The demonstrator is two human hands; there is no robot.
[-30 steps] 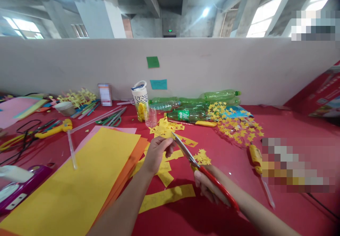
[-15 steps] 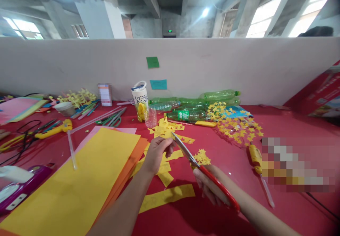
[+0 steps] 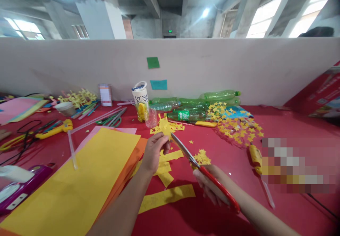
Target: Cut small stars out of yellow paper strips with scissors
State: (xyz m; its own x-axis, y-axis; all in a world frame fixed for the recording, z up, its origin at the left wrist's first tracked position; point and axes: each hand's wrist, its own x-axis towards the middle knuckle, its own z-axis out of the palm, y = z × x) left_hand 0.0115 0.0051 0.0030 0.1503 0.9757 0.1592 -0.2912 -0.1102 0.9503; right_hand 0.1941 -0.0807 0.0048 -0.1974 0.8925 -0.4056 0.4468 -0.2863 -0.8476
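My left hand (image 3: 156,149) pinches a small yellow paper piece (image 3: 166,129), at the tips of the red-handled scissors (image 3: 195,163). Those scissors are in my right hand (image 3: 209,183), blades nearly closed and pointing up and left. Just beyond the blades' right side is a small pile of yellow stars (image 3: 202,157); one loose star (image 3: 191,142) lies above it on the red table. Yellow paper strips (image 3: 167,196) lie under and below my left hand. Yellow scraps (image 3: 180,126) are behind the fingertips.
Large yellow sheets (image 3: 79,179) over orange ones lie at left. Green bottles (image 3: 191,114), a patterned cup (image 3: 140,96) and many spread stars (image 3: 239,126) stand or lie at the back. A yellow glue gun (image 3: 255,158) is right, a purple power strip (image 3: 23,190) left.
My left hand has shifted slightly left and up. The yellow strip that reached right behind the blades is gone from there, and a loose star now shows on the table.
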